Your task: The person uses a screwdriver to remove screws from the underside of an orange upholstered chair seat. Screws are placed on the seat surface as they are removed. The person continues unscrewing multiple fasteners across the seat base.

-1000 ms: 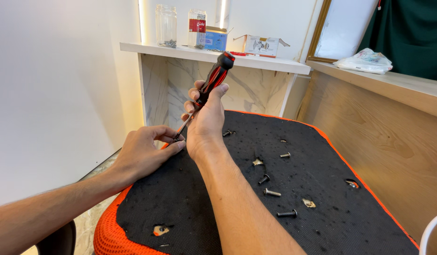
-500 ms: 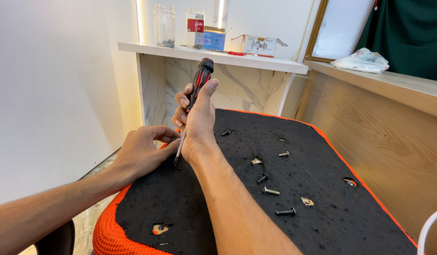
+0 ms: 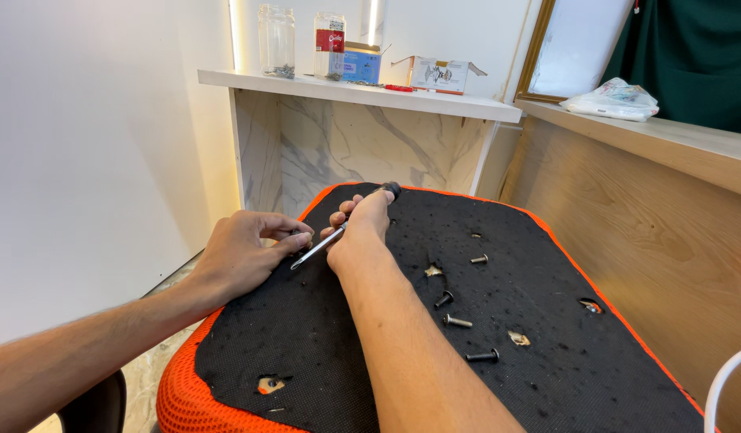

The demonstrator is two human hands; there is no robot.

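The black seat pad [image 3: 482,353] with its orange edge lies under both hands; the right hand [image 3: 361,232] is wrapped around a screwdriver [image 3: 338,232], its tip just beside the left fingertips; the left hand [image 3: 242,258] pinches something too small to tell; loose bolts [image 3: 457,321] lie well right of the fingers.

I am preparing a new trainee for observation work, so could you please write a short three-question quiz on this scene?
1. True or false: the right hand holds the black-and-red-handled screwdriver upright.
2. Which surface do the loose dark metal bolts lie on?
A. the white marble-patterned shelf
B. the black mesh panel with orange edging
C. the wooden counter
3. Fill in: the screwdriver tip points toward the ____ hand's fingers.

Key
1. False: it lies low, nearly flat over the panel.
2. B
3. left
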